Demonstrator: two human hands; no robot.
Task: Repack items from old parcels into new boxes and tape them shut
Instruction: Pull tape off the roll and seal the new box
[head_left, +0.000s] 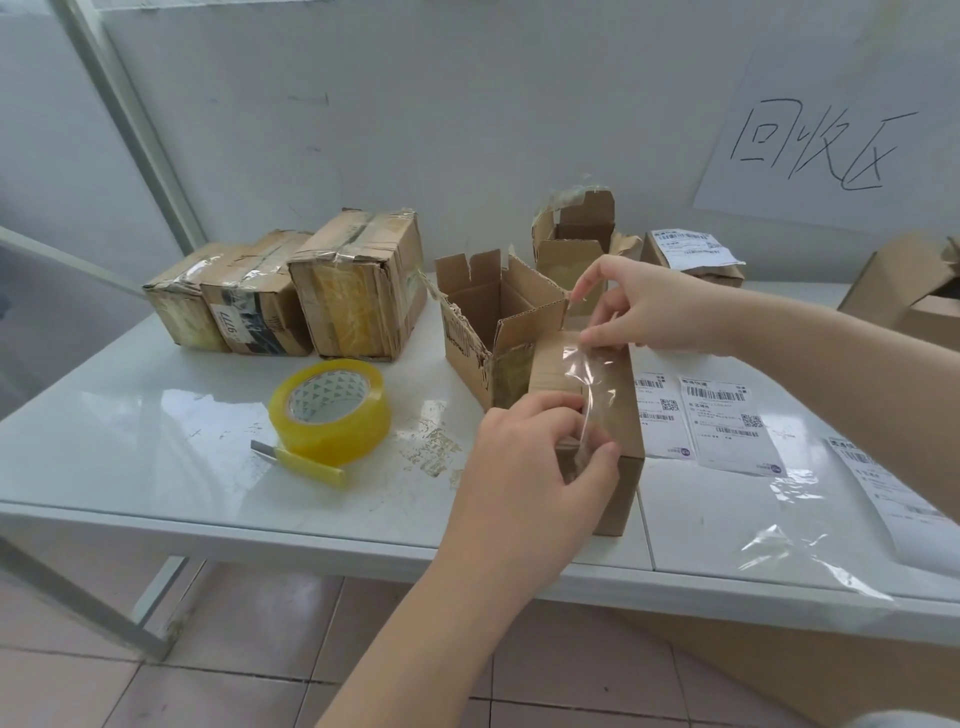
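Clear tape slack along closed box, mid-table, right of roll | left hand pinches near end; right hand pinches far end | step: sealing | next, likely: pull taut, press onto seam

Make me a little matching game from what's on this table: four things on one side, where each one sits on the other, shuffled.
Things:
1. tape roll
2. open box
3. shipping labels
4. strip of clear tape

Places:
A. flat on the table, right of the closed box
B. pinched by the left hand and right hand
C. beside the yellow knife
D. flaps up, just behind the closed box

Pairs: 1-C, 2-D, 3-A, 4-B.
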